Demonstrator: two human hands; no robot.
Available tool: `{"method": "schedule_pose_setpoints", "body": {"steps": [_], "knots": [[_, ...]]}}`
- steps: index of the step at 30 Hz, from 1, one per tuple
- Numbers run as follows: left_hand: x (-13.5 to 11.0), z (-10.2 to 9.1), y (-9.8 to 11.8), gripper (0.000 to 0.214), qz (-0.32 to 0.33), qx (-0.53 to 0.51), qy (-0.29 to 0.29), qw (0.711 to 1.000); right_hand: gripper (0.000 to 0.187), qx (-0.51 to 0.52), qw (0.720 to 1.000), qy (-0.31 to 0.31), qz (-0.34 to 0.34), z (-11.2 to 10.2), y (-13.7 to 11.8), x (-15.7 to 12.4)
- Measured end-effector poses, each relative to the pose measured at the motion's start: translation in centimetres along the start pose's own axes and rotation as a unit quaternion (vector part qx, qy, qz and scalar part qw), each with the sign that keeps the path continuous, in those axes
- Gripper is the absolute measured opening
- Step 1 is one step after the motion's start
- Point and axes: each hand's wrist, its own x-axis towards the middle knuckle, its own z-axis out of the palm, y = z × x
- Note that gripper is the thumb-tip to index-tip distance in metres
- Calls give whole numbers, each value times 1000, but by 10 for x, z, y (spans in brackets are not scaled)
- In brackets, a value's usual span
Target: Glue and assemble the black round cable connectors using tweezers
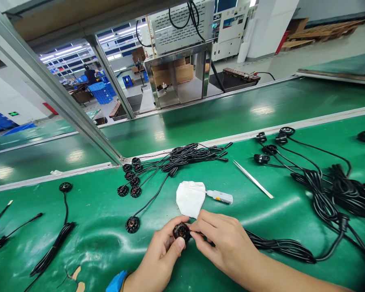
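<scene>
Both hands meet over a small round black coil part [181, 231] low in the middle of the green bench mat [103, 243]. My left hand [161, 255] pinches the part from the left, thumb on its lower edge. My right hand [225, 243] grips it from the right with curled fingers. A black cable [280, 245] trails from under my right hand toward the right. Another coil part [132, 224] lies just left of my hands, its wire running up to a bundle. A folded white cloth [190, 198] and a small white tube [220, 196] lie just beyond my fingers.
Several coil parts [130, 178] with a bundled cable [188, 154] lie at the mat's far edge. Metal tweezers [253, 179] rest to the right. More coiled cables [328, 194] and parts fill the right side. A lone wired part [65, 187] lies left. A metal frame post [57, 97] rises behind.
</scene>
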Motion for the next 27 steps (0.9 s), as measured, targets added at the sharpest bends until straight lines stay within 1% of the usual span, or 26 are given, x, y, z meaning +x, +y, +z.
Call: {"method": "schedule_pose_setpoints", "body": {"steps": [4, 7, 11, 15, 19, 23, 27], "knots": [[1, 0, -2, 54, 9, -3, -2, 1000, 19, 4, 1000, 0, -5, 1, 0, 0], [3, 1, -2, 53, 22, -29, 1, 999, 20, -3, 1000, 11, -11, 2, -1, 0], [4, 2, 4, 44, 14, -73, 8, 997, 17, 9, 1000, 10, 4, 3, -2, -1], [4, 0, 11, 39, 15, -101, 7, 995, 12, 34, 999, -2, 14, 3, -2, -3], [5, -3, 15, 44, 10, -150, 9, 989, 11, 25, 1000, 3, -4, 4, -2, -6], [6, -6, 17, 44, 7, -147, 17, 989, 13, 11, 1000, 1, -25, 5, -2, -6], [7, -6, 16, 44, -7, -175, 25, 984, 14, 1, 999, 2, -33, 6, 0, -7]]}}
